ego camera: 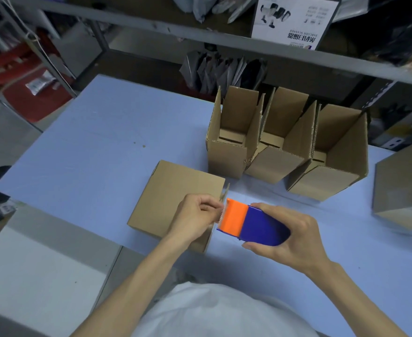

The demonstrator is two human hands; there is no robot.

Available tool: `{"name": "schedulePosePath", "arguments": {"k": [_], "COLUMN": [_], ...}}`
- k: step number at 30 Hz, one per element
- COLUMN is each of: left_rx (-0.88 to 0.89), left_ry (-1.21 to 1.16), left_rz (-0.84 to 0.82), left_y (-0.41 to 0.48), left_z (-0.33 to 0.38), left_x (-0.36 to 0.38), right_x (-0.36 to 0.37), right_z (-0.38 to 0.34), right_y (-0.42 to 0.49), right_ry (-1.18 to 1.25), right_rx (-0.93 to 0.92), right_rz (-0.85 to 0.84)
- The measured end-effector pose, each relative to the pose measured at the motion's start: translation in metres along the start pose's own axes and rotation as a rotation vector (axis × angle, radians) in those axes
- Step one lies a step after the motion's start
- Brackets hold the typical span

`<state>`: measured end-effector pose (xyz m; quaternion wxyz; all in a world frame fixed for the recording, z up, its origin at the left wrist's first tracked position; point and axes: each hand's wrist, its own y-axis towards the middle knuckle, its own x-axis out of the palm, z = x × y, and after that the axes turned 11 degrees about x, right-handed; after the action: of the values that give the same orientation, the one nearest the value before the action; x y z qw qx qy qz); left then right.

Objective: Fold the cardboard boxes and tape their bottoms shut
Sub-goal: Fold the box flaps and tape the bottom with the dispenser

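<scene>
Right hand (295, 237) wraps thumb and fingers round the blue-and-orange tape dispenser (256, 223), just right of the cardboard box (173, 198) lying on the blue table (90, 142). Left hand (195, 215), over that box's right edge, curls its fingers and pinches at the dispenser's toothed orange end; whether it holds tape, I cannot tell. Three open-topped boxes (280, 147) stand in a row beyond the box, to its right.

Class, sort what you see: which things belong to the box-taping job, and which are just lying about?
Job: tape dispenser in the right hand; left hand pinching at its cutter; box beside them; three open boxes behind.
Lying about: scanner carton and grey bags on the shelves; red bin, far left.
</scene>
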<state>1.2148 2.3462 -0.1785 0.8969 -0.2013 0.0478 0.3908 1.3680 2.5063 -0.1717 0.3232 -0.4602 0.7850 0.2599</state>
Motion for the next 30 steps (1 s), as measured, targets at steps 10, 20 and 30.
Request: {"name": "schedulePosePath", "arguments": {"k": [10, 20, 30], "left_rx": [-0.098, -0.08, -0.055], "left_ry": [0.138, 0.24, 0.383], "left_rz": [0.012, -0.003, 0.062], "left_y": [0.025, 0.029, 0.042], "left_z": [0.0, -0.002, -0.017], "left_x": [-0.003, -0.004, -0.034], "right_x": [0.014, 0.011, -0.011], "right_z": [0.002, 0.006, 0.035], "right_y": [0.014, 0.017, 0.002], "right_ry": [-0.107, -0.086, -0.183], "right_rx": [0.052, 0.057, 0.235], "right_rz": [-0.073, -0.111, -0.121]}}
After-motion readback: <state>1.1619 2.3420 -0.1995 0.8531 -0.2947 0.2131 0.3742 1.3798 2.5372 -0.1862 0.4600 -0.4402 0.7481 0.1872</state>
